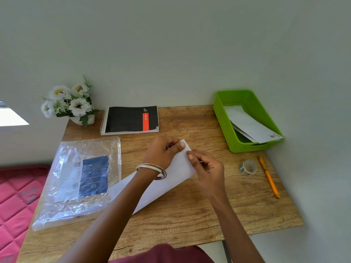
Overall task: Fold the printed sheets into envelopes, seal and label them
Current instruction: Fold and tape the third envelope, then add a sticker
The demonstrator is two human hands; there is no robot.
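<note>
A long white envelope (163, 185) lies slanted across the middle of the wooden desk (199, 211). My left hand (163, 151), with bangles at the wrist, pinches the envelope's far end from the left. My right hand (207, 168) grips the same end from the right, thumb and forefinger on the paper's edge. My left forearm covers part of the envelope's middle. A roll of patterned tape (247, 167) and an orange pen (268, 176) lie to the right of my hands.
A green basket (224, 118) at the back right holds white envelopes (250, 124). A black spiral notebook (131, 119) and a pot of white flowers (70, 103) stand at the back. A clear plastic packet (79, 179) lies at left. A pink mattress (17, 202) adjoins the desk.
</note>
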